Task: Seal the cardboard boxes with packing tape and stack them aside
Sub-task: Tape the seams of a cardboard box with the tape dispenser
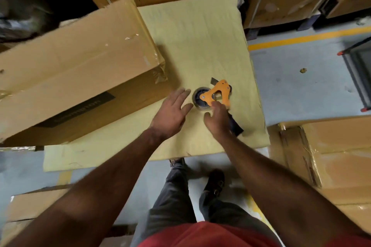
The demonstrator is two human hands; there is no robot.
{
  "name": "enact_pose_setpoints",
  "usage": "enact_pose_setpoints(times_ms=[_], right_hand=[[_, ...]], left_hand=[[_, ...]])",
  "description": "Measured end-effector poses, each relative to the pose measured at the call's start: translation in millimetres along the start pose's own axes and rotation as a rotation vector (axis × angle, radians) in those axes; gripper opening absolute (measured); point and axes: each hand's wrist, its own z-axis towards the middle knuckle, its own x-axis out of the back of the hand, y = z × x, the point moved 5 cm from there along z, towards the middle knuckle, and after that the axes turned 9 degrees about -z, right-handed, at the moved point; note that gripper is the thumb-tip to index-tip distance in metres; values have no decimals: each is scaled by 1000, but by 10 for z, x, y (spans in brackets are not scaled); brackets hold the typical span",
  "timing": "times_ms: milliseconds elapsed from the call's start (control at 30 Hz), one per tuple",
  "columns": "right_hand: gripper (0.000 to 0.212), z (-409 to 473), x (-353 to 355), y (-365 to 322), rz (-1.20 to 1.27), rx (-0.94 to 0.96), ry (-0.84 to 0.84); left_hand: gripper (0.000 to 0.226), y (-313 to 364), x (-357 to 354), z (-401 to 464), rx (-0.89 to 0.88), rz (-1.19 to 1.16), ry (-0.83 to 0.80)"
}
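Picking-up step: right hand [217,120] curled over tape dispenser [217,95], grip unclear; left hand [173,109] flat, empty, beside roll. Box [80,70] left of both. Next: lift, run tape along seam.

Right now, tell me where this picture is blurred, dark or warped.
Head view: the right hand on the tape dispenser is motion-blurred; the upper left corner falls into deep shadow; the wide lens bows the cardboard box edges and stretches the forearms.
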Motion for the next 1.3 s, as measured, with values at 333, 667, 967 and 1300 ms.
enact_pose_setpoints(times_ms=[333, 667, 967, 1300], right_hand=[[80, -103, -782, -2099, 527, -60, -422], [64, 378, -478, -2065, 264, 12, -156], [52, 653, -212, -2270, -4, 408, -83], [54, 1150, -319, -2448, -66, 285, -463]], left_hand=[[40, -1312, 1037, 144, 443, -11, 223], [48, -1639, 986, 443, 475, -186, 213], [48, -1690, 966, 728, 591, -255, 308], [56, -1741, 969, 723, 663, -308, 303]])
